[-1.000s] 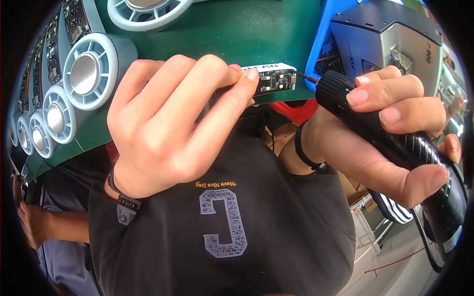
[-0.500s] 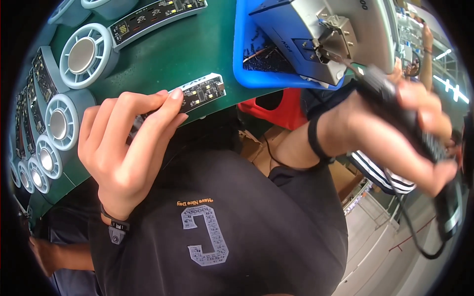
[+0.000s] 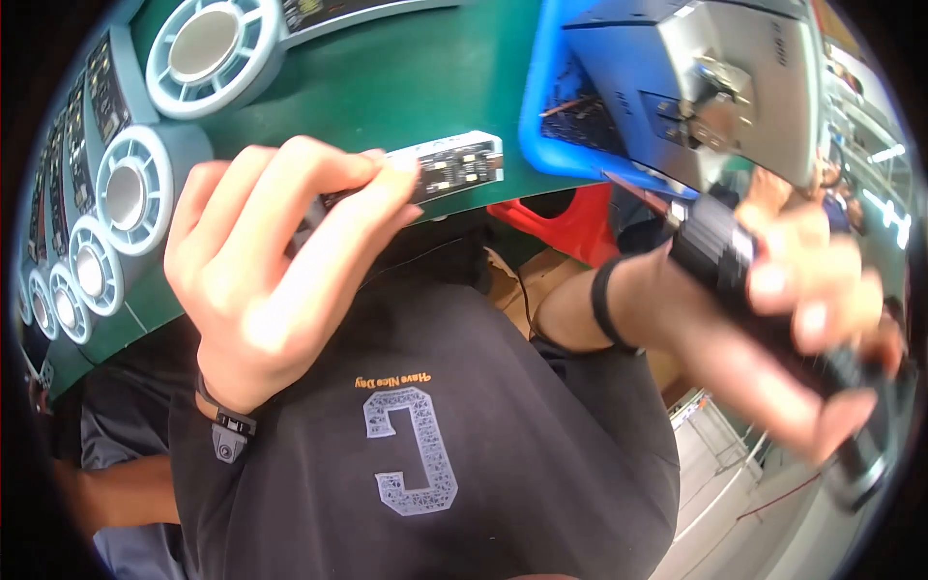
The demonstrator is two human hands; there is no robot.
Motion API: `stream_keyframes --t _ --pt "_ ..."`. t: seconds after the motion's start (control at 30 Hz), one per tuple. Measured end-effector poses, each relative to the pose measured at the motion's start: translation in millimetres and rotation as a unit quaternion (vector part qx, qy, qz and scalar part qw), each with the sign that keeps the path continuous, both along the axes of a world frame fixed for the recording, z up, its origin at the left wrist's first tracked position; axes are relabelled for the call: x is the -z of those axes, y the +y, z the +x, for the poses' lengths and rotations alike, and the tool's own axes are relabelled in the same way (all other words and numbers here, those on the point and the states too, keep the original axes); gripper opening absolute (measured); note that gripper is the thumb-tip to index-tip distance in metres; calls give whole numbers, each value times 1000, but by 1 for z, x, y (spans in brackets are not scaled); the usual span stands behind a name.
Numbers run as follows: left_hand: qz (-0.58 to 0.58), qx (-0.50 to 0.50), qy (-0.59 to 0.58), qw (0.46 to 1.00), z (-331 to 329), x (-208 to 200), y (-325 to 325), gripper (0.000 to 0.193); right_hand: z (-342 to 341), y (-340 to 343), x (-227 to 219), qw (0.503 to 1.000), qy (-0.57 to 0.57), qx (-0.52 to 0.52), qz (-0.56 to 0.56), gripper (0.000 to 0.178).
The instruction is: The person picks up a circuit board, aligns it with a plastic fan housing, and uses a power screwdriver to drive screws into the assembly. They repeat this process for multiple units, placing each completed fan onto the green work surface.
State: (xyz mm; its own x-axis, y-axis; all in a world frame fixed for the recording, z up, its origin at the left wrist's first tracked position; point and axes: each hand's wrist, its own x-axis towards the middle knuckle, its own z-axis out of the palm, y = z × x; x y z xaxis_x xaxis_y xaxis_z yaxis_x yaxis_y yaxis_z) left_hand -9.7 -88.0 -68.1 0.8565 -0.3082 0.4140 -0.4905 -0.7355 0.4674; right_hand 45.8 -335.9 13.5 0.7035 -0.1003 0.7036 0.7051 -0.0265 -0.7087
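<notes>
My left hand (image 3: pixel 275 266) pinches a narrow circuit board in a white housing (image 3: pixel 462 166) between thumb and fingers, at the table's near edge. Its left part is hidden behind my fingers. My right hand (image 3: pixel 720 343) is wrapped round a black electric screwdriver (image 3: pixel 713 240), blurred by motion. The thin bit points up and left, in front of the blue tray (image 3: pixel 534 121) and apart from the board. Behind it stands a silver metal box (image 3: pixel 667 68), likely a screw feeder, with a small mechanism on its front.
Pale blue ring-shaped parts with silver discs (image 3: pixel 203 43) line the left of the green table (image 3: pixel 387 77), several with circuit boards in their handles. A red stool (image 3: pixel 556 222) stands below the table edge. Another person's forearm (image 3: pixel 130 493) shows at lower left.
The screwdriver has come away from the silver box's front, down and left toward the board. My left hand keeps hold of the board. The whole view has shifted.
</notes>
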Motion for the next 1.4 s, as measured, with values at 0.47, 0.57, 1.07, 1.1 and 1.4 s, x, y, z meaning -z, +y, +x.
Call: stream_keyframes --t 0.47,0.57,1.07,1.1,1.4 --pt "-7 -7 -45 999 10 6 -13 38 4 0 30 992 -20 -76 -95 54" --pt "-8 -9 -47 999 10 8 -12 38 3 6 36 993 -17 -103 -55 56" --pt "-2 16 -64 998 12 3 -10 39 1 21 43 999 -27 -29 -16 50" --pt "-7 17 -55 998 12 2 -9 39 -2 26 41 999 -31 16 -2 50" --pt "4 26 -17 1000 12 -6 -18 39 29 -36 -18 971 -190 121 78 46"
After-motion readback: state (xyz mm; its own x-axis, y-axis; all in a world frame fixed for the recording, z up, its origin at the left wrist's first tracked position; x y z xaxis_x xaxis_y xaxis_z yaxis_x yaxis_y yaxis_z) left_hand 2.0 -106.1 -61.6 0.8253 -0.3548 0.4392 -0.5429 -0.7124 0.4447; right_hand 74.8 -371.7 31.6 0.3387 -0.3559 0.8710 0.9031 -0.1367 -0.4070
